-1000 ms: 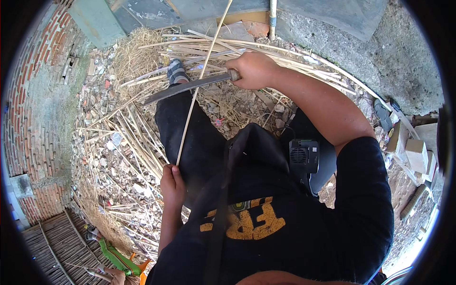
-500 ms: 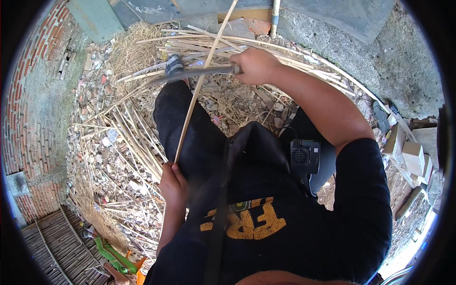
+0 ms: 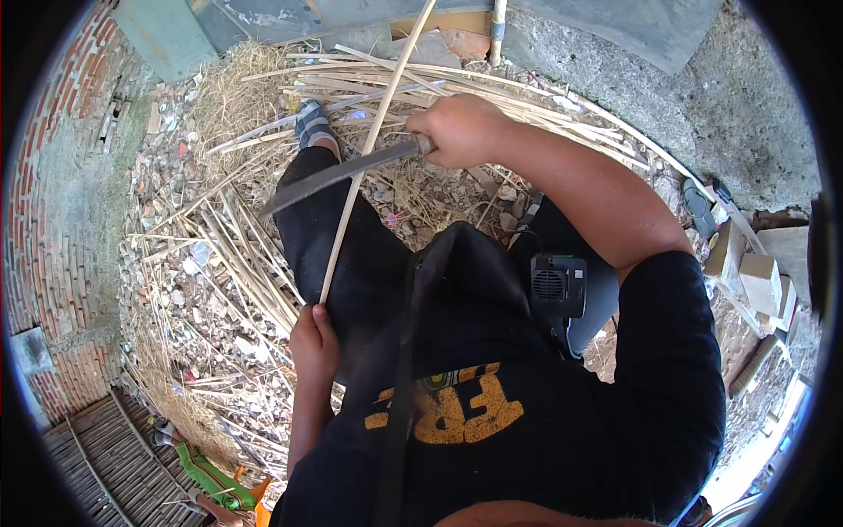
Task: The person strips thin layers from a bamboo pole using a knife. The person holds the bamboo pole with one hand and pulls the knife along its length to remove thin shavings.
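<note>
The pale strip [image 3: 378, 123] slants forward-right from the left grip [image 3: 313, 342].

A black T-shirt [image 3: 544, 439] with short sleeves covers the torso, its front bearing cracked yellow-orange block lettering [image 3: 465, 425]. A dark strap [image 3: 400, 422] crosses it. The trousers [image 3: 338, 241] are black, the left footwear [image 3: 312, 123] grey-checked; a black vented box [image 3: 562, 285] sits near the right thigh.

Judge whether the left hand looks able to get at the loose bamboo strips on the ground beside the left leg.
Probably yes, once freed: the left hand grips a long bamboo strip, but nothing visible blocks its way to the loose bamboo strips. How far below they lie is hard to tell.
</note>
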